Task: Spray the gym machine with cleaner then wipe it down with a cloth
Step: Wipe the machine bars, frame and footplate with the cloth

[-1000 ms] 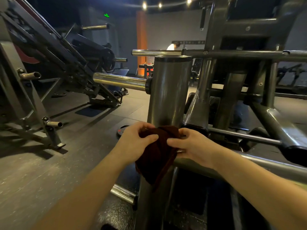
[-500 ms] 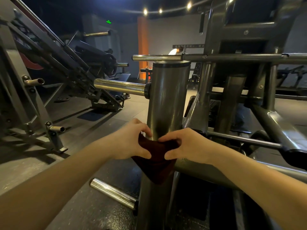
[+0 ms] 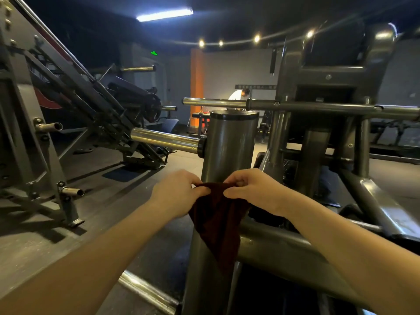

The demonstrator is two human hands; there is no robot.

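Note:
A dark red cloth [image 3: 217, 220] hangs in front of the grey upright post [image 3: 229, 146] of the gym machine. My left hand [image 3: 176, 193] pinches the cloth's top edge on the left. My right hand [image 3: 254, 189] pinches the same edge on the right, so the cloth is stretched between them and droops to a point. Both hands sit close together against the post, about halfway up it. No spray bottle is in view.
A chrome weight peg [image 3: 163, 139] juts left from the post and another bar [image 3: 213, 102] runs above it. A low peg [image 3: 145, 289] sticks out near the floor. Another machine [image 3: 68, 114] stands at the left. A person in white [image 3: 238, 95] is far back.
The view has tilted up, showing more ceiling. Both hands shifted their hold to the cloth's top edge, spreading it so it hangs longer down the post.

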